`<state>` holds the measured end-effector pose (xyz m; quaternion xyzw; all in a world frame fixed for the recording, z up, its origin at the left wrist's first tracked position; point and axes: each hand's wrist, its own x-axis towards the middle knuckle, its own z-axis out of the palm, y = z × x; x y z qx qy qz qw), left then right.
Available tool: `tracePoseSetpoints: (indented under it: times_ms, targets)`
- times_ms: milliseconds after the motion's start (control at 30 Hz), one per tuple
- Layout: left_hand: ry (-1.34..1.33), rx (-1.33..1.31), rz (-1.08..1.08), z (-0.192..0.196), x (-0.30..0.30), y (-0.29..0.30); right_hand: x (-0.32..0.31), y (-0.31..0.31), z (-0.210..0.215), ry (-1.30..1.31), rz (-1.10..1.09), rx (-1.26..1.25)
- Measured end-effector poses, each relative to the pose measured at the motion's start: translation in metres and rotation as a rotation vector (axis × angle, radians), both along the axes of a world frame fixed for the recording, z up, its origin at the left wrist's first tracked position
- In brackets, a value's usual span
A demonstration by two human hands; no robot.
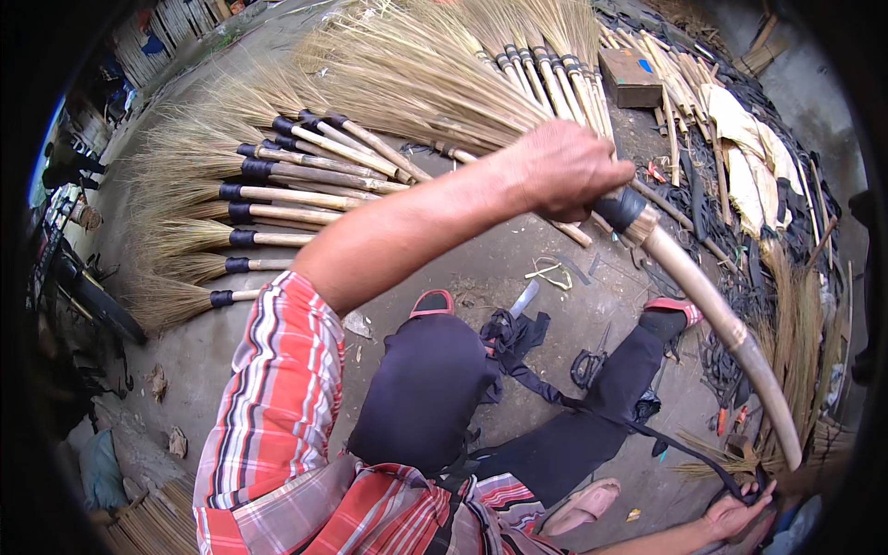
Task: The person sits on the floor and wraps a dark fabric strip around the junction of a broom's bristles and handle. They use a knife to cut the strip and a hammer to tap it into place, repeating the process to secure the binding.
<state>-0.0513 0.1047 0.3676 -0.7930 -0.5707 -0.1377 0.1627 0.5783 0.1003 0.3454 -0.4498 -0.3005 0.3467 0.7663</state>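
Observation:
My left hand (pixel 573 166) is closed around a broom where its straw meets the black binding (pixel 622 207). The broom's pale wooden handle (pixel 731 328) slopes down to the right, while the straw head (pixel 416 83) fans out to the upper left. Low at the right edge, my right hand (pixel 740 511) grips a black strip (pixel 680 444). That strip runs back across my outstretched leg to a bunch of black strips (pixel 518 342) on the ground between my legs. The handle's lower end comes down just above the right hand.
Finished brooms (pixel 296 171) lie in a fan at left, with more (pixel 555 69) at the back. A knife blade (pixel 524 299) and scissors (pixel 589 366) lie between my legs. A wooden box (pixel 631 77), sticks (pixel 680 148), pale cloth (pixel 754 153) and loose straw (pixel 800 324) are at right.

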Motion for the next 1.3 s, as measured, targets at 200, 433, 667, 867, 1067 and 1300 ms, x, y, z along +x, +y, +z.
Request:
tracePoseSetpoints:
  times_ms: [200, 433, 667, 867, 1067, 1300]
  targets:
    - [0.232, -0.089, 0.444, 0.118, -0.036, -0.085, -0.145, -0.001, -0.058, -0.214, 0.376, -0.029]
    - [-0.282, -0.872, 0.623, -0.095, -0.058, -0.119, -0.329, -0.066, -0.11, -0.217, 0.984, -0.172]
    - [-0.551, -1.025, 0.591, -0.313, -0.004, -0.122, -0.374, -0.08, -0.187, -0.22, 1.037, -0.507]
    - [-0.495, -1.2, 0.582, -0.352, -0.007, -0.133, -0.383, -0.075, -0.244, 0.139, 0.988, -0.69]
    - [-0.624, -1.024, 0.588, -0.345, -0.013, -0.157, -0.422, -0.073, -0.265, 0.052, 0.98, -0.865]
    - [-0.723, -0.953, 0.55, -0.351, -0.015, -0.173, -0.473, -0.079, -0.303, 0.314, 1.16, -0.925]
